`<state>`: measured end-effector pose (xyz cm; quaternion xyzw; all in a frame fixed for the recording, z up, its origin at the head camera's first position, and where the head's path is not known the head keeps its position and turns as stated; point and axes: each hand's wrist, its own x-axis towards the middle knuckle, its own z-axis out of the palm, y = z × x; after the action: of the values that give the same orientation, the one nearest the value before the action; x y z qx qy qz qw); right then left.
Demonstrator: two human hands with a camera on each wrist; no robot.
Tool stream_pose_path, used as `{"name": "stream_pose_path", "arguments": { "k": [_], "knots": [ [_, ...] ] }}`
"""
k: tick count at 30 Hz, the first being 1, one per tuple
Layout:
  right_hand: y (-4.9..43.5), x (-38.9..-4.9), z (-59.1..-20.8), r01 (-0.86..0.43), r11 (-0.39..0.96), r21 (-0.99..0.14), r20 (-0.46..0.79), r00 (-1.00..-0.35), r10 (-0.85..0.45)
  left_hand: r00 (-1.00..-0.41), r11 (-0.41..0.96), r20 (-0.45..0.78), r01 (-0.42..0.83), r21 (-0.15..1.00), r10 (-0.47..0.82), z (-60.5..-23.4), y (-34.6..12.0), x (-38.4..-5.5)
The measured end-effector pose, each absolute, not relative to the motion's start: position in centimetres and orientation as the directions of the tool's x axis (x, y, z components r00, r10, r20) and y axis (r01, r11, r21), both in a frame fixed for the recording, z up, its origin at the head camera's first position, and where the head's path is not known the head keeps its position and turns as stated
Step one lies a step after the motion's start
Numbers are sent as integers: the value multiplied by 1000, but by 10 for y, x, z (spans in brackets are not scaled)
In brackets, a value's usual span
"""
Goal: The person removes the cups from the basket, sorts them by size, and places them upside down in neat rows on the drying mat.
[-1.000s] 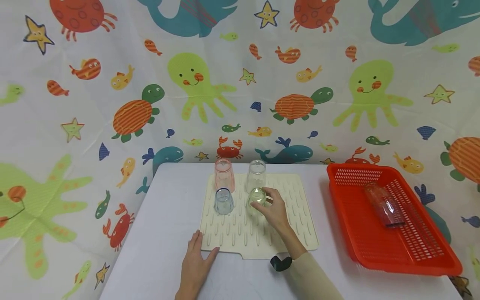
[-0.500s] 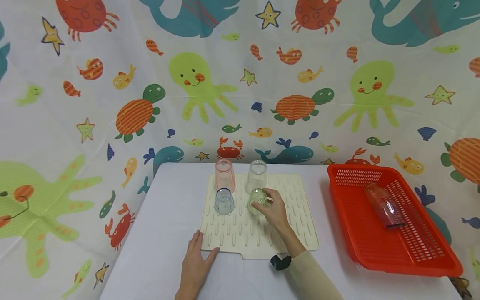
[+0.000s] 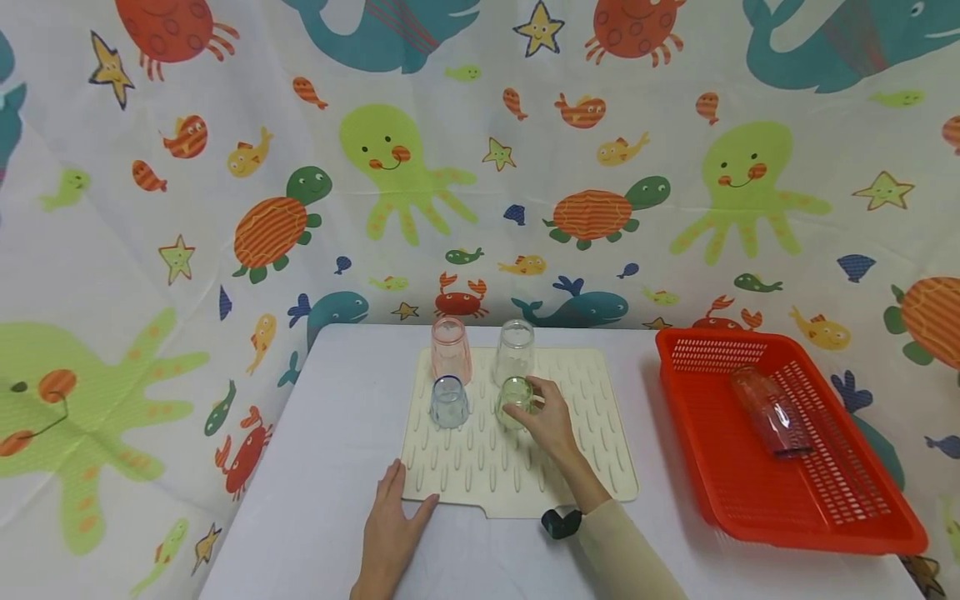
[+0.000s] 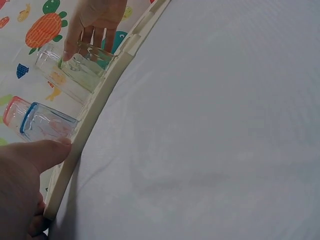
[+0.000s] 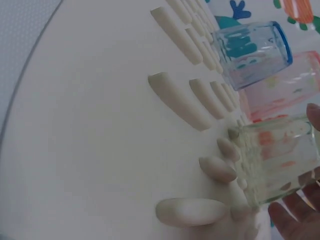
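My right hand (image 3: 549, 421) holds a small green glass (image 3: 510, 410) between thumb and fingers on a cream ridged drying mat (image 3: 472, 475). In the right wrist view the green glass (image 5: 277, 160) has its wide end right at the ridges. To its left stands a small blue-ringed glass (image 3: 448, 404), narrower end up. Behind these two are a tall pink glass (image 3: 451, 354) and a tall clear glass (image 3: 514, 350). My left hand (image 3: 390, 533) rests at the mat's front left corner, fingers extended. In the left wrist view its thumb (image 4: 47, 152) lies along the mat's edge.
A red plastic basket (image 3: 690, 467) stands right of the mat, with a tall pinkish glass (image 3: 772, 412) lying on its side inside. The white-covered table (image 3: 322, 417) ends at a curtain (image 3: 420, 275) printed with sea animals.
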<state>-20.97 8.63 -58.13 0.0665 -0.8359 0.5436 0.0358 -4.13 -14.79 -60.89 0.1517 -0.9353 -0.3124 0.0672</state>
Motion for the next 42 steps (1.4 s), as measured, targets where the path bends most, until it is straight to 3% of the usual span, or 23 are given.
{"name": "stream_pose_path", "arguments": {
  "k": [15,42],
  "knots": [
    [91,-208,-580,-100,403,-909,84,-995,-58,-942,762,31,-250,597,-333,-612,-148,-42],
    [117,-194,-540,-265,458,-848,255,-963,-85,-952,787,47,-222,575,-303,-615,-155,-39]
  ]
}}
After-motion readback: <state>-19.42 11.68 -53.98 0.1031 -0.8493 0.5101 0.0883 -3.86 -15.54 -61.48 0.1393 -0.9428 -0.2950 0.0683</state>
